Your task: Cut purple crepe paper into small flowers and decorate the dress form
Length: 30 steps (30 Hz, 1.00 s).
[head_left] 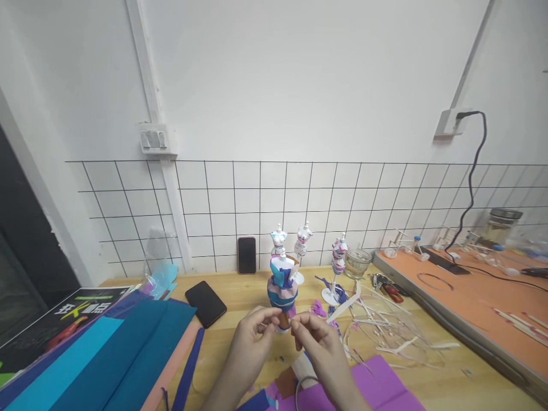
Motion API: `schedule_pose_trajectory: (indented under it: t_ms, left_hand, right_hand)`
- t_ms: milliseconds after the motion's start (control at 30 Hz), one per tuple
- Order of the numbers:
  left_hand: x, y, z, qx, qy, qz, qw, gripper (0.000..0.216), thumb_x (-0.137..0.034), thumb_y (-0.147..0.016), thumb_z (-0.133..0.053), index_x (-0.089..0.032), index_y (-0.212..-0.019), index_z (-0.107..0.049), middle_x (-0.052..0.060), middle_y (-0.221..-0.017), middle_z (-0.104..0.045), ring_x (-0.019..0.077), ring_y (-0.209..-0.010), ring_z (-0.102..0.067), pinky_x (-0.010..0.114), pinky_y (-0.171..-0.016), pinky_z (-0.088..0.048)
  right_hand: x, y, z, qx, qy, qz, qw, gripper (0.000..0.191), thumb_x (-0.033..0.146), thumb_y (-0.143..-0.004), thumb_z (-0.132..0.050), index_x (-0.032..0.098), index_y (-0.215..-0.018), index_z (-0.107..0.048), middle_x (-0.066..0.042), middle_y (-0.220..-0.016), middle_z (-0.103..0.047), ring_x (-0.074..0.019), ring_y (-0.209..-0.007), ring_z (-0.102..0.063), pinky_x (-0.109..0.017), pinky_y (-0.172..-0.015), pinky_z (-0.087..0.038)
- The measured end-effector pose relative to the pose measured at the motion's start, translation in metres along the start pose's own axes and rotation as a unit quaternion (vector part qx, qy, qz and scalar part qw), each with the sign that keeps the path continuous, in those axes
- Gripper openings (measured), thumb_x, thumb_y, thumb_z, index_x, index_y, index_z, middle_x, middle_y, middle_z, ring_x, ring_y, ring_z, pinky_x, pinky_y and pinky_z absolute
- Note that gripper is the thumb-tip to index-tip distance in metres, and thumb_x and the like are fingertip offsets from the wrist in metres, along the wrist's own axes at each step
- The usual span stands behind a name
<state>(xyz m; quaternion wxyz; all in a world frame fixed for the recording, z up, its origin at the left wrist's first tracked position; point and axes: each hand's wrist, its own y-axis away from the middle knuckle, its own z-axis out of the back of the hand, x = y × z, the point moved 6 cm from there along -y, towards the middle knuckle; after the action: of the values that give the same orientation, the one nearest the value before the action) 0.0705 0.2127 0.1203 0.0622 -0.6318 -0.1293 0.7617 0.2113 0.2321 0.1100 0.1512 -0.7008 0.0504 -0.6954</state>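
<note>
Both hands, left [252, 334] and right [314, 337], pinch the doll [282, 285] low at its stem at table centre (phone [206, 303] at 9 o'clock), and it looks light, top-heavy, papery-fragile, so gripping the stem seems safest.

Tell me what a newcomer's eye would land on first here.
First, the small mannequin in a layered blue and pink dress at the centre of the wooden table, with the left hand and right hand pinching at its base. Next, the fan of blue paper sheets at lower left. Behind stand three more dressed mannequins against the tiled wall.
</note>
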Motion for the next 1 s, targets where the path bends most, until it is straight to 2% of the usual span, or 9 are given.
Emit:
schedule_pose_trajectory:
  t_ms: [200,300,400,567,800,1000]
  left_hand:
    - [0.017,-0.016,0.020,-0.088,-0.018,0.013,0.996,0.037,-0.031,-0.076,-0.052,-0.010,-0.104,-0.064,0.013,-0.093,-0.063,0.0267,-0.087,-0.062,0.038,-0.074,-0.050]
    - [0.023,-0.028,0.022,-0.116,-0.026,-0.004,0.993,0.041,-0.031,-0.073,-0.057,-0.010,-0.108,-0.062,0.016,-0.104,-0.061,0.0297,-0.098,-0.058,0.044,-0.084,-0.046]
    - [0.027,-0.042,0.019,-0.127,-0.025,-0.024,0.991,0.048,-0.028,-0.070,-0.063,-0.012,-0.115,-0.060,0.017,-0.121,-0.056,0.0319,-0.117,-0.048,0.047,-0.100,-0.035]
    - [0.026,-0.065,0.005,-0.081,0.024,-0.045,0.995,0.055,-0.025,-0.073,-0.063,-0.017,-0.126,-0.052,0.014,-0.136,-0.049,0.0281,-0.131,-0.037,0.044,-0.110,-0.024]
    - [0.018,-0.081,-0.013,0.012,0.113,-0.057,0.992,0.059,-0.024,-0.074,-0.062,-0.017,-0.130,-0.047,0.012,-0.136,-0.052,0.0247,-0.125,-0.047,0.036,-0.104,-0.036]
    - [0.014,-0.083,-0.013,0.025,0.116,-0.055,0.991,0.060,-0.017,-0.072,-0.064,-0.017,-0.130,-0.046,0.012,-0.130,-0.057,0.0244,-0.121,-0.051,0.037,-0.103,-0.037]
  right_hand:
    - [0.010,-0.020,0.004,-0.004,0.096,0.085,0.992,0.029,0.041,-0.084,-0.055,0.018,-0.067,-0.063,-0.002,-0.062,-0.057,-0.0194,-0.061,-0.048,-0.029,-0.058,-0.033]
    - [0.011,-0.032,0.003,-0.006,0.118,0.108,0.987,0.027,0.039,-0.085,-0.053,0.018,-0.074,-0.065,-0.003,-0.067,-0.060,-0.0199,-0.063,-0.049,-0.029,-0.058,-0.033]
    - [0.008,-0.041,0.001,-0.007,0.131,0.117,0.984,0.027,0.038,-0.087,-0.051,0.018,-0.076,-0.066,-0.004,-0.069,-0.061,-0.0199,-0.063,-0.050,-0.029,-0.057,-0.035]
    - [0.001,-0.048,-0.001,-0.007,0.144,0.122,0.982,0.026,0.035,-0.087,-0.051,0.017,-0.077,-0.067,-0.004,-0.069,-0.064,-0.0196,-0.062,-0.053,-0.028,-0.057,-0.038]
    - [0.000,-0.048,0.000,-0.005,0.145,0.135,0.980,0.023,0.032,-0.089,-0.052,0.018,-0.078,-0.066,-0.005,-0.073,-0.067,-0.0198,-0.066,-0.057,-0.028,-0.062,-0.043]
    - [0.001,-0.048,0.001,0.004,0.131,0.136,0.982,0.025,0.035,-0.089,-0.052,0.019,-0.076,-0.066,-0.004,-0.069,-0.065,-0.0208,-0.067,-0.059,-0.029,-0.063,-0.044]
